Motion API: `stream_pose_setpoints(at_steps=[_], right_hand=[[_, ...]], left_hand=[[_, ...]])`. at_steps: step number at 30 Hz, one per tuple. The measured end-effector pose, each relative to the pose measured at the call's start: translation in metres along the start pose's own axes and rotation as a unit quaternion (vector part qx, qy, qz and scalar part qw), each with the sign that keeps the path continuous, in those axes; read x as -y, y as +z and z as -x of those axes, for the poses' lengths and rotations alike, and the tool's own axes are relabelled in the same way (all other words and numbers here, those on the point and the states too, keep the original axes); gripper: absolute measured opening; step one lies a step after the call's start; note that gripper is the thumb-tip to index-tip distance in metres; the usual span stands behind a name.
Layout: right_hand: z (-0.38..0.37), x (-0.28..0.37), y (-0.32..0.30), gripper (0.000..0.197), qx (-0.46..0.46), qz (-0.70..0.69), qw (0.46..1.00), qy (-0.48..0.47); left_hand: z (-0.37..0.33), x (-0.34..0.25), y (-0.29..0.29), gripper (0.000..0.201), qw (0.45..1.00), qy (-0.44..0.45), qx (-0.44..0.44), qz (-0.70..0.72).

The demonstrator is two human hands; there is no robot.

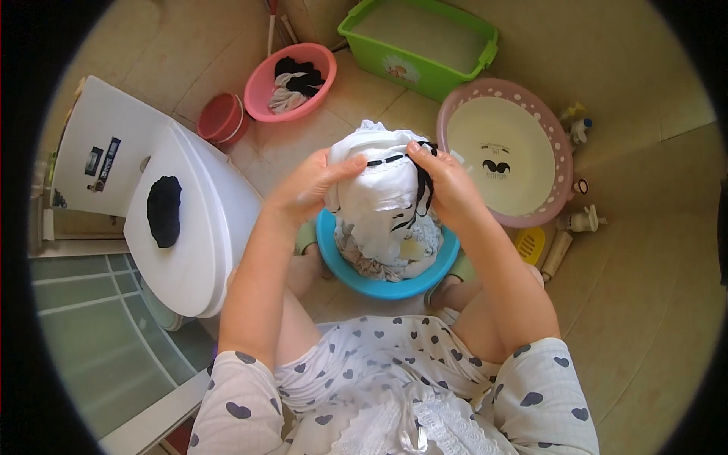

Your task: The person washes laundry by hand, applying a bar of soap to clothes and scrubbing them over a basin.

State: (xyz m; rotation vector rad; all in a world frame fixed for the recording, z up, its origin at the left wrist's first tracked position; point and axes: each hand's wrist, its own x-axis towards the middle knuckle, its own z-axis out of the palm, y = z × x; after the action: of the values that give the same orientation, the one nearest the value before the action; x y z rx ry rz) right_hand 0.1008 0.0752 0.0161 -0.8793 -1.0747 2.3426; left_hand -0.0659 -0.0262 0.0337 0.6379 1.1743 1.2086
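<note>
A white garment with a black drawstring threaded along its edge hangs wet between my two hands, over a blue basin. My left hand grips its left side with the thumb on top. My right hand pinches the edge on the right, where loose ends of the black drawstring hang down. The garment's lower part reaches the pale laundry heaped in the basin. Among that laundry lies a yellowish piece, perhaps soap; I cannot tell.
A pink basin holding black and white clothes stands far left beside a small red bucket. A green tub of cloudy water is at the back. Right is a dotted pink basin; left, a closed toilet bears a black cloth.
</note>
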Motion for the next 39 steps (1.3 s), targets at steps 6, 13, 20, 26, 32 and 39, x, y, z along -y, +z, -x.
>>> stream_pose_setpoints(at_steps=[6, 13, 20, 26, 32, 39], right_hand=[[0.013, -0.021, 0.031, 0.034, -0.034, 0.203, 0.969, -0.138], [-0.025, -0.037, 0.025, 0.039, -0.273, 0.515, 0.681, -0.445], [-0.022, -0.049, 0.029, 0.045, -0.236, 0.516, 0.666, -0.483], [-0.017, -0.058, 0.037, 0.041, -0.237, 0.514, 0.678, -0.468], [-0.029, -0.043, 0.021, 0.036, -0.291, 0.546, 0.662, -0.423], [-0.024, -0.035, 0.025, 0.037, -0.275, 0.565, 0.642, -0.439]], left_hand=[[-0.017, 0.018, 0.023, 0.050, 0.984, 0.038, -0.173, 0.029], [-0.033, 0.049, 0.047, 0.050, 0.971, 0.063, -0.230, 0.021], [-0.032, 0.049, 0.039, 0.048, 0.969, 0.007, -0.192, 0.153], [-0.034, 0.039, 0.029, 0.047, 0.958, -0.050, -0.200, 0.199], [-0.037, 0.045, 0.056, 0.039, 0.959, 0.010, -0.255, 0.121], [-0.033, 0.043, 0.056, 0.035, 0.975, 0.015, -0.185, 0.124]])
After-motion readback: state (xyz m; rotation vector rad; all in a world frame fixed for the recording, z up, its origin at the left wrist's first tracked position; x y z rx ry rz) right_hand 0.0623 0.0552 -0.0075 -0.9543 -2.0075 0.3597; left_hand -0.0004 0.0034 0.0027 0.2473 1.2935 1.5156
